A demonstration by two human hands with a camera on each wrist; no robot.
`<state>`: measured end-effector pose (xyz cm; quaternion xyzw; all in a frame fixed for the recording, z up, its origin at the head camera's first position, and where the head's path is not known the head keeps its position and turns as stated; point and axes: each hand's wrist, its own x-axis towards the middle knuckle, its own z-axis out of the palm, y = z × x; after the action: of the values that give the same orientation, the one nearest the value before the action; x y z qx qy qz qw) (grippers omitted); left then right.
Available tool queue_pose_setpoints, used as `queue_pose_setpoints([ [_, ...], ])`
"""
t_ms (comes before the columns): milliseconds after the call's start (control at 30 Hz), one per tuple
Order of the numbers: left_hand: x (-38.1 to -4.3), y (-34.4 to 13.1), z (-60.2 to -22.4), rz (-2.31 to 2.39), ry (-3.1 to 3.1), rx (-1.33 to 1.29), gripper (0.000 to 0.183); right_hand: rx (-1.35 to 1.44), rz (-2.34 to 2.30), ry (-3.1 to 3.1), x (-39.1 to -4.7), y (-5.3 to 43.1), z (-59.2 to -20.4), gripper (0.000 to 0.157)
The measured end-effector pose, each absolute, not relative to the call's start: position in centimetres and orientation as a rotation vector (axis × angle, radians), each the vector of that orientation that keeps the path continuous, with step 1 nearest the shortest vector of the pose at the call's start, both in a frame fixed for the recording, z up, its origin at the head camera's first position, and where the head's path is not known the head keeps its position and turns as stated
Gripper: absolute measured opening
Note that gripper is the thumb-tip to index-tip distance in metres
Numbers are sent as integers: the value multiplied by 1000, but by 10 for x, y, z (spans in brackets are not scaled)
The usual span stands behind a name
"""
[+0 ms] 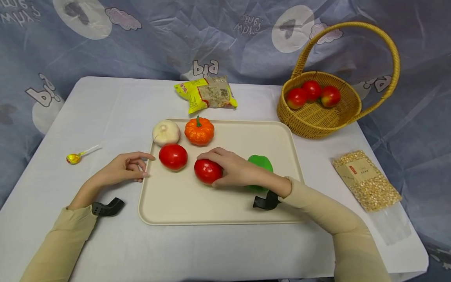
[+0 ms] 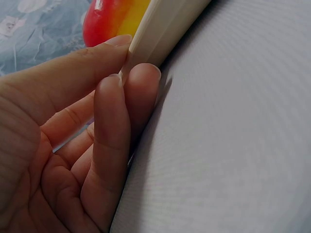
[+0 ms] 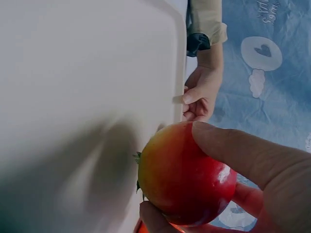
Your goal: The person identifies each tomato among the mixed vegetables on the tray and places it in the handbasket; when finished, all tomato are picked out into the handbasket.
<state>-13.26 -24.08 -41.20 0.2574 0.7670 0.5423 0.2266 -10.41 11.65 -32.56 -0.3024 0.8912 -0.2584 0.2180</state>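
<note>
My right hand [image 1: 234, 166] grips a red tomato [image 1: 208, 171] low over the middle of the beige tray [image 1: 218, 213]. In the right wrist view this tomato [image 3: 182, 177] shows a yellowish side and green leafy stem, with thumb and fingers around it. At the tray's left edge, my left hand [image 1: 125, 166] pinches the rim [image 2: 155, 34] between its fingertips. Another red tomato [image 1: 173, 157] lies on the tray's left side, near a white garlic bulb [image 1: 166, 132] and a small orange pumpkin [image 1: 199, 131]. A green pepper [image 1: 260, 162] is partly hidden beneath the right wrist.
A wicker basket [image 1: 310, 127] with a tall handle holds several red fruits [image 1: 311, 91] at the back right. Yellow snack bags [image 1: 208, 94] lie behind the tray, a grain packet [image 1: 366, 180] to its right. A lollipop [image 1: 74, 158] lies at left.
</note>
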Motion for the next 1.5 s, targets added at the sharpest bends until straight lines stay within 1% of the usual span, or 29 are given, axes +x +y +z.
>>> queue_pose_setpoints([
  [467,-133,-241,-413,1487,2122,702,49,-838,-995,2574,-99,143,-304,68],
  [733,-132,-241,-413,1481,2121,694,49,-863,-1077,2729,-103,164,-299,70],
  [967,-133,-242,-413,1476,2123,698,50,-809,-1241,2870,-111,185,-296,72],
  [1200,-134,-241,-412,1483,2122,692,50,-672,-1392,2943,-117,206,-292,73],
  [1500,-134,-242,-413,1492,2111,706,49,-402,-1379,3133,-129,240,-290,73],
])
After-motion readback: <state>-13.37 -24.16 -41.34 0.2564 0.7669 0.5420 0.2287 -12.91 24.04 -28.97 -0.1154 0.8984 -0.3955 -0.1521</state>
